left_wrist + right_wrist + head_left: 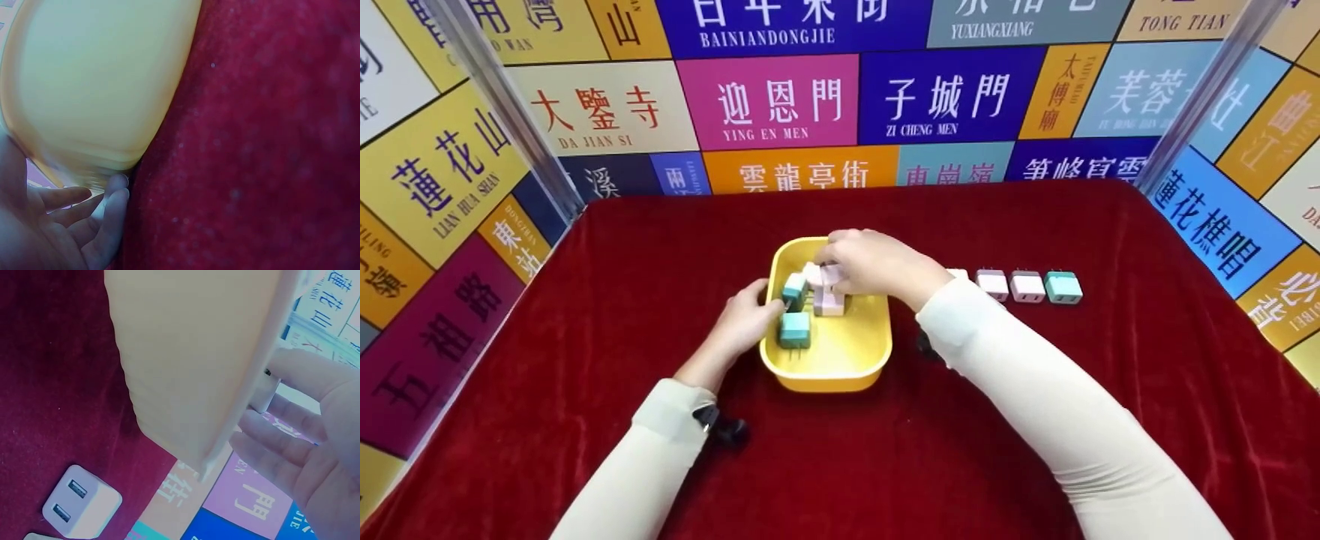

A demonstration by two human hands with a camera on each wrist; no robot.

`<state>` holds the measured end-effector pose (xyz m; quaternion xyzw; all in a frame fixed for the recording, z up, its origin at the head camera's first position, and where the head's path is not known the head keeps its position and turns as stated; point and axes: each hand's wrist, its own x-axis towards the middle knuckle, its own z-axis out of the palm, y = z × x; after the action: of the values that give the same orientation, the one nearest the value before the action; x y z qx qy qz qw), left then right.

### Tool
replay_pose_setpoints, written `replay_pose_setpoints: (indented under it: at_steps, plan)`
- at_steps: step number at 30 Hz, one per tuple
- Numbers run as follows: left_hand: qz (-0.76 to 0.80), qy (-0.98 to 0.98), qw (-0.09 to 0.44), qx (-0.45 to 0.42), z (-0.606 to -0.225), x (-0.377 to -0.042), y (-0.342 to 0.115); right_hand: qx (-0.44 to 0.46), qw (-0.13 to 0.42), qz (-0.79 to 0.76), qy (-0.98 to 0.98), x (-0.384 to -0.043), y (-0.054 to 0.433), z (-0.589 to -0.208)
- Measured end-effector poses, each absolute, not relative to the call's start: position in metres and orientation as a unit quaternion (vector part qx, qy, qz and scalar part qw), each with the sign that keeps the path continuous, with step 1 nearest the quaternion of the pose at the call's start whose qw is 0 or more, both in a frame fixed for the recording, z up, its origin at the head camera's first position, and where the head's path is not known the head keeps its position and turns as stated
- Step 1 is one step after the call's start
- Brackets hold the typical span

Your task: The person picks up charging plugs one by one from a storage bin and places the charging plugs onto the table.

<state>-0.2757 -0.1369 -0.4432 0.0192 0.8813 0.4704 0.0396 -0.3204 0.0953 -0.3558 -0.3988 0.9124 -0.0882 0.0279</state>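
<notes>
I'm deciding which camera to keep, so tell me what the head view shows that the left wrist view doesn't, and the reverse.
Only the head view: the right hand at the yellow box, the teal charger and others inside it, and the row of chargers to the right on the cloth.

Only the left wrist view: the palm side of the left hand, with fingertips near the bottom of the box's outer wall.

Both: the left hand, the yellow box, the red cloth and parts of the printed backdrop.

Long cream sleeves (1035,397), wide cuffs (949,319), black wrist gear (731,432) (partly hidden)
</notes>
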Motion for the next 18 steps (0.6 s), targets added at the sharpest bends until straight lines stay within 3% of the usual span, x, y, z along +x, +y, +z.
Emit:
replay_pose_setpoints:
  at_steps: [18]
  plan:
    - [0.472,0.880,0.039,0.017,-0.443,-0.276,-0.136,-0.435,-0.019,-0.104,0.894,-0.288,0.122,-0.345]
